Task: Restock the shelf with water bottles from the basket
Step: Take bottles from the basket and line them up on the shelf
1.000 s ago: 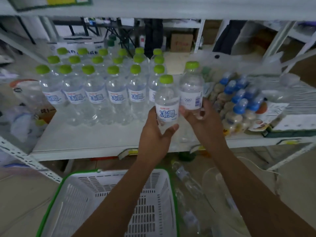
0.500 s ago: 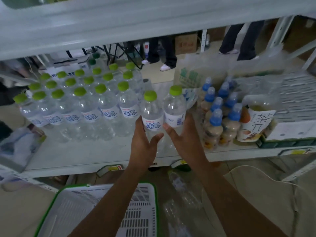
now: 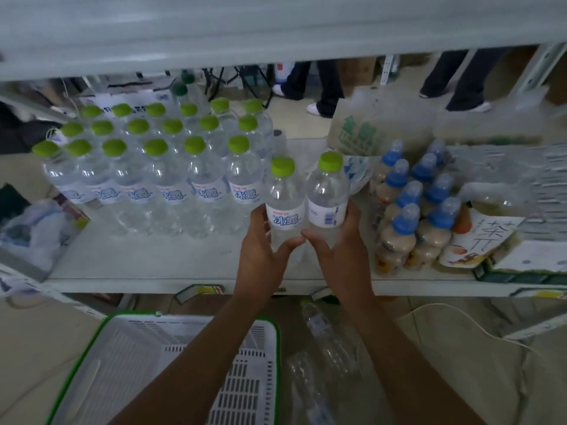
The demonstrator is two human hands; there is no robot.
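Two clear water bottles with green caps stand side by side on the white shelf [image 3: 159, 265], just right of the rows of like bottles [image 3: 171, 176]. My left hand [image 3: 260, 256] wraps the lower part of the left bottle [image 3: 283, 194]. My right hand [image 3: 340, 253] grips the lower part of the right bottle [image 3: 326, 191]. My thumbs nearly touch in front of them. The white basket with a green rim [image 3: 153, 363] sits on the floor below the shelf, and the part in view holds nothing.
Blue-capped drink bottles [image 3: 411, 216] stand close on the right, beside a tea carton [image 3: 481, 237]. An upper shelf board [image 3: 276, 32] hangs low overhead. Crumpled plastic wrap [image 3: 325, 348] lies on the floor right of the basket. People's legs [image 3: 319, 87] show behind the rack.
Both hands have carried the two bottles forward and down onto the shelf beside the rows. The camera has dropped and tilted, so the upper shelf now fills the top.
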